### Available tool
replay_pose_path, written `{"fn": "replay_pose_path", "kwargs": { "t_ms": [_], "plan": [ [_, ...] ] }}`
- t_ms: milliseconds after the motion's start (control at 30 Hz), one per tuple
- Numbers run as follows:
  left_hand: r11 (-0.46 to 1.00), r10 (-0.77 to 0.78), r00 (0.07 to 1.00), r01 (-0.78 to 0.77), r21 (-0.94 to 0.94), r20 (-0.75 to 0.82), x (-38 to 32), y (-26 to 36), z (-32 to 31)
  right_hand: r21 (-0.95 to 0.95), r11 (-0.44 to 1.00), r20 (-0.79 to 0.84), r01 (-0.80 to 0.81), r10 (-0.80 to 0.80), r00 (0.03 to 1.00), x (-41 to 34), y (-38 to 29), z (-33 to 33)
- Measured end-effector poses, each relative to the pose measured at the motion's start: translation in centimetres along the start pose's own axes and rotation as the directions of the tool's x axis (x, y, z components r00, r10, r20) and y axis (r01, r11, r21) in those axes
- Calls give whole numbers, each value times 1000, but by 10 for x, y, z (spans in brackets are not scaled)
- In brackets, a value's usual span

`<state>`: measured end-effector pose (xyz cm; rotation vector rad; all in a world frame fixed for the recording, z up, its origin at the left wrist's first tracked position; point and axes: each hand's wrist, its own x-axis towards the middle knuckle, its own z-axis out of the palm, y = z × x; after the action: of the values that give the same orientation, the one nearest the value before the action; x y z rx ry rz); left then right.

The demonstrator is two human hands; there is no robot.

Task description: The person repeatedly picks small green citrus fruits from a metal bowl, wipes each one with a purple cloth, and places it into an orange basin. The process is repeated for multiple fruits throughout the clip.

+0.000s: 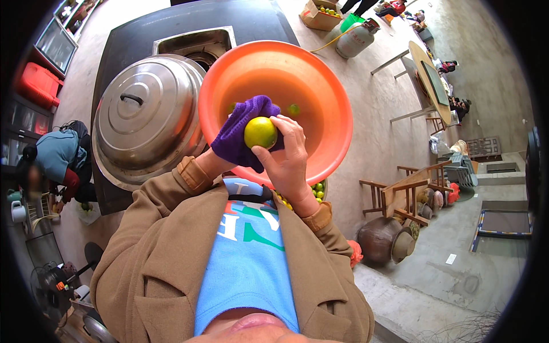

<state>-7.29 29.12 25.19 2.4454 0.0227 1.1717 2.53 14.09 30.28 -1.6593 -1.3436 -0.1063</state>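
A yellow-green citrus fruit [260, 133] is held above a large orange plastic basin [339, 111]. The fingers and thumb of my right hand [291, 148] grip the fruit from its right side. Purple knitted cloth [233, 141] covers most of my left hand [214, 163] and lies against the fruit from behind and the left. Only the wrist side of that hand shows, so its fingers are hidden. Water fills the basin's lower part, with a green citrus fruit [294, 109] in it and others partly hidden behind the cloth.
Left of the basin, a domed metal lid [148, 111] rests on the dark stove top [124, 47]. More citrus fruit [318, 191] sits in a container below my right wrist. A gas cylinder [356, 39] stands beyond the basin. Another person [60, 156] bends down at left.
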Motion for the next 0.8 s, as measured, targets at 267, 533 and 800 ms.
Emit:
{"fn": "replay_pose_path", "kwargs": {
  "t_ms": [267,533,800],
  "plan": [
    [986,-20,999,25,-167,30,21,13,-21,-266,964,-2,-6,6,1000,3,5,-3],
    [736,-95,967,228,-637,235,-16,-7,0,-203,979,76,25,-10,997,7,0,-1],
    [967,69,997,-78,-244,-45,-22,-16,12,-170,984,51,61,-53,997,3,-6,6]
  ]
}}
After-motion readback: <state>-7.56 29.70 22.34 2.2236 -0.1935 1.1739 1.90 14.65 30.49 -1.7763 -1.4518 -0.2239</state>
